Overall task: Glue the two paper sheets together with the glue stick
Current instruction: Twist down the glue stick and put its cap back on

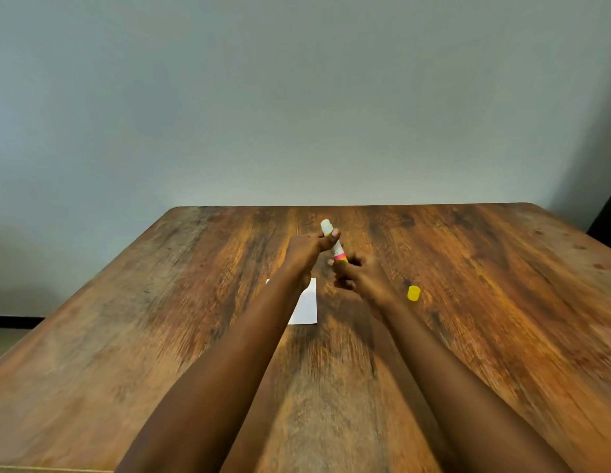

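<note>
A: What is everything sitting on?

B: A big brown wooden table (485,268). The wood has dark streaks running along it, and the corners are round.

A: What lies on it?

B: White paper (307,305) lies flat near the middle. Part of it is hidden. A little yellow cap (413,293) sits to the right of the paper, not touching it.

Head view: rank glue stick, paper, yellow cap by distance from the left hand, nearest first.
1. glue stick, gripped by the left hand.
2. paper, on the table under that forearm.
3. yellow cap, beyond the right hand.
</note>
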`<move>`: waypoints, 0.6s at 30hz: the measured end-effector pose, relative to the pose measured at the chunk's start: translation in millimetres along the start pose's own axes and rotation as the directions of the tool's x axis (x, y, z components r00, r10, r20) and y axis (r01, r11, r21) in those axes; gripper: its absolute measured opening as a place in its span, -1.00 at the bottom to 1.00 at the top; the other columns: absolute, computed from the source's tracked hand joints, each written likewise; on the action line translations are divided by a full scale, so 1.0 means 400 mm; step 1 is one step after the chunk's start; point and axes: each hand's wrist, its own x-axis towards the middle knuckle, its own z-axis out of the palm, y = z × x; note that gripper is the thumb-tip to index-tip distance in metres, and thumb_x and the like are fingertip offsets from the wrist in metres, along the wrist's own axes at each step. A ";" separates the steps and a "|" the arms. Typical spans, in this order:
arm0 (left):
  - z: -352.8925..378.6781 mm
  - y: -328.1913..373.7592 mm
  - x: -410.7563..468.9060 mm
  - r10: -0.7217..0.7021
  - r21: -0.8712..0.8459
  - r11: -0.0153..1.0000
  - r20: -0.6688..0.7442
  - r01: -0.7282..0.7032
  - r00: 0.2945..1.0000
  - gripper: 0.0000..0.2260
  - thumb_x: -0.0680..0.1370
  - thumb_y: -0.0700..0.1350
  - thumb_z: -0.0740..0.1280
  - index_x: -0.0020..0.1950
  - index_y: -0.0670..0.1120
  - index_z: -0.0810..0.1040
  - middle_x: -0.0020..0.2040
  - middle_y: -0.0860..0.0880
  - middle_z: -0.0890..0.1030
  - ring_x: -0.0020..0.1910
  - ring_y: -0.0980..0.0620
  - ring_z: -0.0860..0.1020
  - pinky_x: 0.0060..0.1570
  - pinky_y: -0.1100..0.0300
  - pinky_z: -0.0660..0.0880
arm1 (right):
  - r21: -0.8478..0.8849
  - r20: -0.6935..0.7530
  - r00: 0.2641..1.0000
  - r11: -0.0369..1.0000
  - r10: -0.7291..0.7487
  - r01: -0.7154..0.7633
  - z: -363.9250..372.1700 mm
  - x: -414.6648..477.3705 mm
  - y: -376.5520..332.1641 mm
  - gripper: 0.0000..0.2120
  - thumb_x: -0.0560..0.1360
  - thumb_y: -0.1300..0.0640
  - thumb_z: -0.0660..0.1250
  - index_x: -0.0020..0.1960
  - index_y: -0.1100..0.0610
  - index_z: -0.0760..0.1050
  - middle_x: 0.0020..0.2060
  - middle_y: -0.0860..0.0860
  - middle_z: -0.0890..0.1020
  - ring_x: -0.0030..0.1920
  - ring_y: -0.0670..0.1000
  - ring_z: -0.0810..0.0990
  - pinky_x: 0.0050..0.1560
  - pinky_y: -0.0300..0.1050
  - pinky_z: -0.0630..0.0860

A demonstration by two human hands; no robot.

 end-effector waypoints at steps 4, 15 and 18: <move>-0.031 0.007 0.005 -0.014 -0.008 1.000 0.022 0.014 1.000 -0.71 0.48 -0.05 0.39 0.01 -0.28 0.62 -0.05 -0.07 0.61 0.09 -0.02 0.50 0.18 0.08 0.32 | 0.306 0.269 0.946 0.915 0.181 -0.262 -0.023 0.009 -0.011 -0.83 0.53 0.27 0.24 -0.09 0.29 0.60 -0.25 0.15 0.69 -0.23 0.02 0.70 -0.26 -0.20 0.63; -0.020 0.024 -0.017 0.038 0.040 0.999 -0.032 -0.037 0.999 -0.63 0.47 -0.08 0.41 0.17 -0.30 0.59 0.22 -0.19 0.58 0.22 -0.08 0.48 0.01 0.15 0.35 | -0.267 -0.168 0.986 0.963 -0.007 -0.038 0.049 0.033 -0.014 -0.79 0.38 0.18 0.47 -0.07 0.20 0.48 -0.24 0.02 0.56 -0.28 -0.03 0.60 -0.34 -0.30 0.51; -0.035 0.032 -0.019 0.016 -0.001 1.000 -0.024 -0.016 1.000 -0.62 0.49 -0.08 0.39 0.19 -0.32 0.57 0.25 -0.21 0.56 0.32 -0.10 0.42 0.08 0.13 0.31 | -0.059 0.125 0.992 0.998 0.030 -0.022 0.028 0.032 -0.013 -0.84 0.46 0.15 0.38 0.00 0.21 0.55 -0.16 0.06 0.63 -0.14 0.01 0.65 -0.19 -0.27 0.58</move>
